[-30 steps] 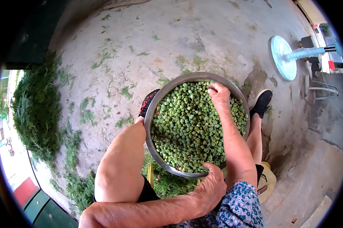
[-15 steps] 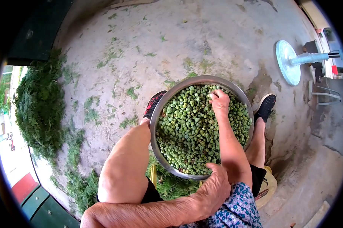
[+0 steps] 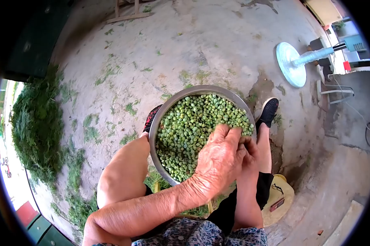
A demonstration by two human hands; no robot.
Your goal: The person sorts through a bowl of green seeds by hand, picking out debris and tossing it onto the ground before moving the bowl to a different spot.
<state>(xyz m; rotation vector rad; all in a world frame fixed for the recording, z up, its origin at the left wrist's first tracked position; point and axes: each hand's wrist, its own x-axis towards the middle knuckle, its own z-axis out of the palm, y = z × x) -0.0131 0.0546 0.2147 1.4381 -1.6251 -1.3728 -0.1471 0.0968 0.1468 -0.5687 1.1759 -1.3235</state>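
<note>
A wide metal bowl (image 3: pixel 155 123) rests on my lap, between my knees. It is filled with small green pods (image 3: pixel 189 125). My left hand (image 3: pixel 218 158) reaches across the bowl's near right side, fingers spread flat over the pods and over my right hand. My right hand (image 3: pixel 249 148) sits at the bowl's right rim with fingers curled, mostly hidden under the left hand. What it holds is hidden.
A heap of cut green plants (image 3: pixel 37 123) lies on the concrete floor at the left, with scraps scattered around. A pale blue fan base (image 3: pixel 290 65) stands at the upper right. My black shoes (image 3: pixel 268 111) flank the bowl. A yellow stool edge (image 3: pixel 280 201) shows beneath me.
My right hand has drawn back from the bowl's far side to its near right rim. My left hand has left the bowl's near edge and moved over the right hand.
</note>
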